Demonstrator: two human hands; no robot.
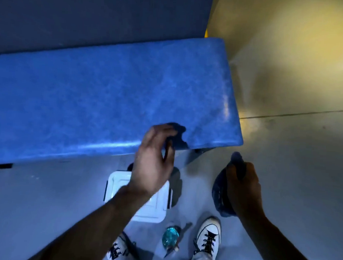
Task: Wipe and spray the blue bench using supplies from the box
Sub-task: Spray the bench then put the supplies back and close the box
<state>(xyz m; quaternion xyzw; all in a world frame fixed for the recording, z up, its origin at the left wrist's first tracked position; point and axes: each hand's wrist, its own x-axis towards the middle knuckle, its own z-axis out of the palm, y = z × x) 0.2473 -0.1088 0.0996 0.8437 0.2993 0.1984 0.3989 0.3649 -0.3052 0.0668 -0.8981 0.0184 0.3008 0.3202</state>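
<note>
Bench (101,100) cut off left; box (144,208) half hidden.

Bench (102,92) glossy mottled vinyl; box (118,184) smooth white plastic.

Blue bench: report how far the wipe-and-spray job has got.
Done: supplies look unpacked; the box sits shut on the floor, the spray bottle beside it between the shoes. In hand: the right hand grips a dark cloth off the bench; the left hand hovers at its front edge, empty. Left: I cannot tell whether wiping or spraying has happened.
</note>
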